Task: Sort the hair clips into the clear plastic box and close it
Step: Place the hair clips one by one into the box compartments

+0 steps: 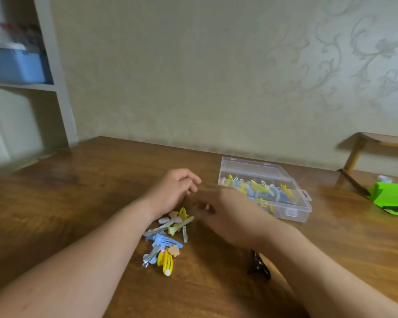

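Hair clips half sorted on your brown wooden tabletop point(78, 203).
The clear rectangular plastic box point(292, 213) stands with its lid up, some clips inside. Left of it, your left hand point(175, 191) rests loosely curled and empty; your right hand point(228, 216) is too blurred to tell. The small yellow-and-blue hair clips point(166, 244) heaped left of the box look light, stiff and slippery: pinch each mid-length.

Loose pile of small yellow, blue and pastel hair clips point(168, 237): flat, just below the fingers point(191, 180) of the left hand point(172, 191). Rectangular clear plastic box point(292, 212): lid raised, partly filled with clips, right of those fingers.
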A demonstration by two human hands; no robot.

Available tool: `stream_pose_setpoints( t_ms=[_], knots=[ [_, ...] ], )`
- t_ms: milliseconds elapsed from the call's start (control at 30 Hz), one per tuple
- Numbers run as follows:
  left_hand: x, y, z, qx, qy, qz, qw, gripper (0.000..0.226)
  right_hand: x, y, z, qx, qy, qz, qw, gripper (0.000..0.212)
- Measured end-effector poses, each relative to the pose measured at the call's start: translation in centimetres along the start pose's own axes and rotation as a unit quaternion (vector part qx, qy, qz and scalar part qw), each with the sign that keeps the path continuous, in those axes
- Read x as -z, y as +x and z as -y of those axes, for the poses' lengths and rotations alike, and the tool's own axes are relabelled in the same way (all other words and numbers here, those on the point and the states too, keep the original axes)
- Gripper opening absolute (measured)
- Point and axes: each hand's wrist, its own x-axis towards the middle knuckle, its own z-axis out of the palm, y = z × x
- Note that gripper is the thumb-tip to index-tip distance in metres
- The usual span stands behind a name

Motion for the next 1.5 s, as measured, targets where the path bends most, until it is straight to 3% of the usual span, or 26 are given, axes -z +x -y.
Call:
stream_pose_setpoints(
  t_ms=[233,533,633,800,900,1033,1167,1333,1500],
  knots=[
    [-0.1,0.0,-0.4,0.004,0.017,-0.006,1.000,0.032,-0.7,0.0,0.2,0.022,-0.012,0.031,0.999,0.009],
    [-0.1,0.1,-0.4,0.004,0.023,-0.002,1.000,0.031,0.1,-0.2,0.4,0.024,-0.013,0.079,0.997,0.017],
    [-0.2,0.2,-0.4,-0.005,0.012,0.000,1.000,0.023,0.5,-0.2,0.3,0.026,0.005,0.046,0.999,0.014],
    [-0.3,0.3,-0.1,-0.007,0.020,0.000,1.000,0.027,3.7,-0.3,-1.8,-0.085,0.096,-0.110,0.986,0.010],
    [-0.2,0.0,-0.5,-0.006,0.056,0.005,0.998,0.031,6.6,-1.1,-5.0,-0.196,0.073,-0.163,0.964,0.007],
    [-0.1,-0.5,-0.9,-0.016,0.066,0.003,0.998,0.030,8.2,-2.8,-9.6,-0.311,0.000,-0.102,0.945,0.005],
    [-0.1,-0.4,-1.0,-0.015,0.074,0.007,0.997,0.030,7.7,-2.8,-10.8,-0.349,-0.035,-0.011,0.937,0.017],
    [-0.1,-0.4,-0.9,-0.018,0.073,0.009,0.997,0.029,6.7,-2.4,-11.6,-0.379,-0.087,0.001,0.922,0.033],
    [-0.1,-0.3,-0.9,-0.017,0.077,0.009,0.997,0.030,6.1,-2.3,-11.9,-0.388,-0.103,0.003,0.916,0.034]
  ],
)
